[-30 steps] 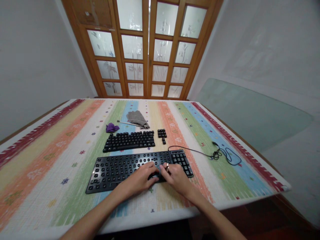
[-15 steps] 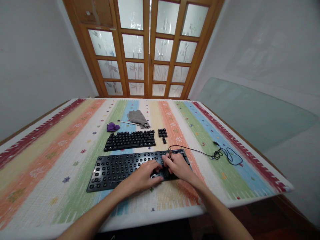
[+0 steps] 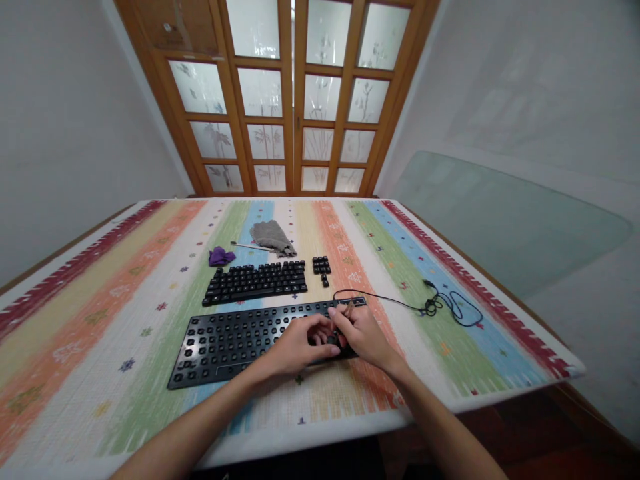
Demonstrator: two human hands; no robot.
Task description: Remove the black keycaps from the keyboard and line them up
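Note:
A black keyboard with most of its keycaps off lies in front of me, bare switch posts showing. Over its right part, my left hand curls its fingers and thumb around a small dark spot beside my other hand; what they grip is hidden. My right hand is closed on a thin brownish tool, whose end pokes up above the fingers. Both hands nearly touch and cover the number-pad side of the keyboard. Beyond it, removed keycaps lie grouped in rows, with a smaller group of keycaps to their right.
A purple cloth, a thin white-handled brush and a grey cloth lie behind the keycaps. The keyboard's black cable runs right to a loose coil. A striped tablecloth covers the table.
My hands have lifted slightly and drawn closer together over the keyboard's right part. The brownish tool in my right hand has tilted to the right. The whole view has shifted a little.

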